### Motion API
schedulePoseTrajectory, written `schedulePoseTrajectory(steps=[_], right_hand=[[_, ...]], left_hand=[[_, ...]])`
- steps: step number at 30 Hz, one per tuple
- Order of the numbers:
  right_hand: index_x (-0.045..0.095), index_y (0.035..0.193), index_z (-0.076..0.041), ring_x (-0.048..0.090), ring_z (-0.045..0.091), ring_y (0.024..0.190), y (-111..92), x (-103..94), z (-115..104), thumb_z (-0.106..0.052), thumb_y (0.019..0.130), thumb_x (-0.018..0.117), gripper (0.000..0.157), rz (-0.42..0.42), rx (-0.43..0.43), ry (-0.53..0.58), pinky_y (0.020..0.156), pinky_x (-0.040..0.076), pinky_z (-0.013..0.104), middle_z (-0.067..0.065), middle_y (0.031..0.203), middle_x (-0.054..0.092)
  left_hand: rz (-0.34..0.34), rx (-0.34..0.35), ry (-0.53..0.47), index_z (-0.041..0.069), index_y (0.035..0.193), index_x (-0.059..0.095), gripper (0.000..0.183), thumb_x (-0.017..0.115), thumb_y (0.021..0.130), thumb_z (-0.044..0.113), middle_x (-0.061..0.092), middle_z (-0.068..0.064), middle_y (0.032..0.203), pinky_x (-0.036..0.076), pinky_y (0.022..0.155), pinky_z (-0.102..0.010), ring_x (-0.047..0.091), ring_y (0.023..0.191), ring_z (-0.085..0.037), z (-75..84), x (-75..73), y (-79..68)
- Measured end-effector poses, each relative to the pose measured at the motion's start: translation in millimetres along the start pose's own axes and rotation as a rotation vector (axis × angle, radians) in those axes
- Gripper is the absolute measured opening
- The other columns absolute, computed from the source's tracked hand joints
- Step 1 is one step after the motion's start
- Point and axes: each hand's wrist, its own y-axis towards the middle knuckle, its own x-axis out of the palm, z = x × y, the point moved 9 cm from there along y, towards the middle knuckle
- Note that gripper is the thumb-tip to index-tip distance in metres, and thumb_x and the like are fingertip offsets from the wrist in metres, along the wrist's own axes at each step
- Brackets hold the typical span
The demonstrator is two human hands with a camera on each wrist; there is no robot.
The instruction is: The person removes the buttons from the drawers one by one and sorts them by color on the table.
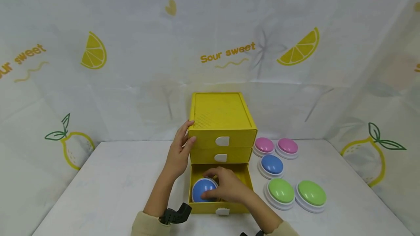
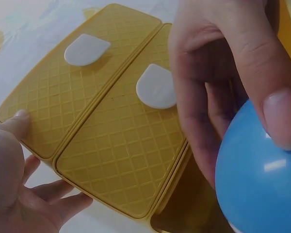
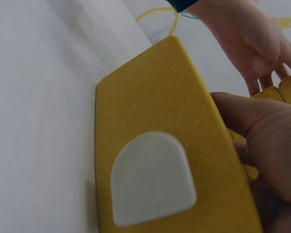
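Observation:
A yellow mini drawer cabinet (image 1: 223, 114) stands on the table with its bottom drawer (image 1: 201, 208) pulled out. In that drawer sits a blue domed buzzer button (image 1: 198, 190), tilted, with a white rim. My right hand (image 1: 229, 187) reaches in from the right and holds the button, thumb over the dome and fingers at its far side. In the left wrist view the thumb presses the blue dome (image 2: 259, 179). My left hand (image 1: 178, 157) grips the cabinet's left front edge, thumb on the front and fingers along the side. The drawer's inside is partly hidden behind my right hand.
Right of the cabinet stand two pink buttons (image 1: 264, 145), another blue button (image 1: 272, 164) and two green buttons (image 1: 311, 193), all on white bases. The two upper drawers, with white tabs (image 1: 222, 141), are closed. A lemon-print cloth (image 1: 137, 65) hangs behind the white table (image 1: 124, 192).

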Motion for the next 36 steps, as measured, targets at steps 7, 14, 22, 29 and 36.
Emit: schedulePoseTrajectory(steps=[7, 14, 22, 29, 36], right_hand=[[0.067, 0.125, -0.008, 0.064, 0.025, 0.103, 0, 4.1, -3, -0.027, 0.078, 0.086, 0.054, -0.033, 0.005, 0.099, 0.086, 0.061, 0.05, 0.012, 0.122, 0.069], [0.068, 0.124, -0.01, 0.064, 0.028, 0.107, -5, -6.7, -6, -0.026, 0.077, 0.087, 0.053, 0.068, -0.003, 0.127, 0.089, 0.06, 0.053, 0.013, 0.125, 0.068], [0.067, 0.127, -0.017, 0.068, 0.027, 0.106, -32, -36.3, -2, -0.03, 0.078, 0.087, 0.055, 0.212, -0.012, 0.171, 0.087, 0.062, 0.047, 0.011, 0.129, 0.068], [0.062, 0.134, -0.013, 0.07, 0.023, 0.099, -63, -72.0, 9, -0.027, 0.084, 0.084, 0.056, 0.272, -0.035, 0.265, 0.08, 0.063, 0.03, 0.019, 0.129, 0.065], [0.058, 0.139, -0.015, 0.07, 0.024, 0.101, -85, -108.2, 23, -0.024, 0.084, 0.083, 0.06, 0.361, 0.044, 0.267, 0.08, 0.064, 0.035, 0.02, 0.137, 0.061]], left_hand=[[0.002, 0.0, 0.008, 0.029, 0.154, 0.038, 0.048, 0.049, 0.108, 0.026, 0.027, -0.004, 0.167, 0.044, 0.113, -0.057, 0.045, 0.144, -0.04, -0.9, -0.3, -0.2], [-0.002, 0.003, 0.008, 0.029, 0.155, 0.037, 0.048, 0.049, 0.108, 0.026, 0.027, -0.004, 0.167, 0.043, 0.113, -0.058, 0.045, 0.144, -0.041, 0.5, -0.8, 0.1], [0.005, 0.001, 0.0, 0.029, 0.154, 0.038, 0.047, 0.049, 0.108, 0.025, 0.028, -0.003, 0.166, 0.043, 0.113, -0.057, 0.045, 0.144, -0.039, -0.5, -0.2, -0.5], [0.005, -0.01, -0.008, 0.031, 0.154, 0.038, 0.047, 0.049, 0.108, 0.026, 0.027, -0.002, 0.167, 0.042, 0.114, -0.057, 0.045, 0.145, -0.039, -1.7, 3.3, 0.4], [0.004, -0.021, -0.007, 0.032, 0.153, 0.038, 0.046, 0.048, 0.108, 0.028, 0.027, -0.001, 0.166, 0.042, 0.114, -0.058, 0.045, 0.145, -0.039, -1.3, -0.5, -2.0]])
